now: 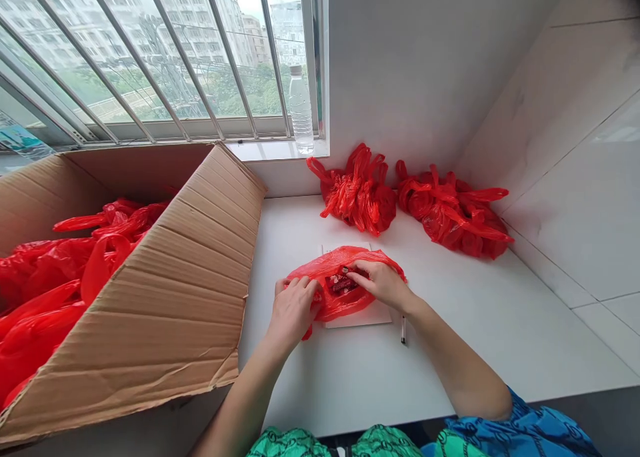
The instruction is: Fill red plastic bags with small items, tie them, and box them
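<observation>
A red plastic bag lies spread with its mouth open on the white table. My left hand grips the bag's left side, its fingers curled into the film. Inside the bag's mouth shows a dark red packet with pale printing. My right hand reaches in from the right, thumb and fingertips pinched at the packet's upper right edge. Under the bag lies a white sheet or pad, mostly covered. A pen rests beside it, partly hidden near my right wrist.
On the left stands a large cardboard box holding several red bags. Two bunched red bags, one nearer and one farther right, sit against the wall. A clear bottle stands on the sill by the barred window.
</observation>
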Demonstrator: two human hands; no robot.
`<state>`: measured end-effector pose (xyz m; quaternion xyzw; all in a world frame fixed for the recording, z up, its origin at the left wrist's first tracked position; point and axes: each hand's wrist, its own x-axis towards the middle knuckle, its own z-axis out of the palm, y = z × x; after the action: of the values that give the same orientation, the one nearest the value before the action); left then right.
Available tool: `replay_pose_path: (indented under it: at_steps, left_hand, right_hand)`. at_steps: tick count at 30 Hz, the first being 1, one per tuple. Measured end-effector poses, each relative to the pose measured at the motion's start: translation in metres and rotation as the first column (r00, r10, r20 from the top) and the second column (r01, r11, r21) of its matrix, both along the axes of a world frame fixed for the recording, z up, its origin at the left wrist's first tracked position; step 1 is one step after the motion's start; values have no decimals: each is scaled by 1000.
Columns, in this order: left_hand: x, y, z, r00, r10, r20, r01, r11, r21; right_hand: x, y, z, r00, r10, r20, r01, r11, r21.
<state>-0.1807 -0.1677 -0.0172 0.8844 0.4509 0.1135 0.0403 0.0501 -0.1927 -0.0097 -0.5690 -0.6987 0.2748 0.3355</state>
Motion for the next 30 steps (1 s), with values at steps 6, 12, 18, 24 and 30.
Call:
replay_pose_path:
  at_steps: [6,12,18,24,30]
  left_hand:
    - [3,-2,7,965,66,253,-68,998,-1]
    - [13,-3,9,934,13,357,-4,1000,-26]
    - [19,-2,12,883,0,470,56,993,-107]
    - [15,-1,5,837,16,547,62,990,-124]
    - [11,0,8,877,-61,476,111,991,-78]
  right_hand:
    - [-2,-3,3,943,93,-318,-128,988,-88]
    - [-4,-3,3,938,165,-304,-171,985,6]
    - [-6,-5,4,919,193,-345,-216,976,-30]
    - [-5,-3,3,950,154,-271,-133,987,95]
    - [-3,-1,2,924,197,-329,-173,980,100]
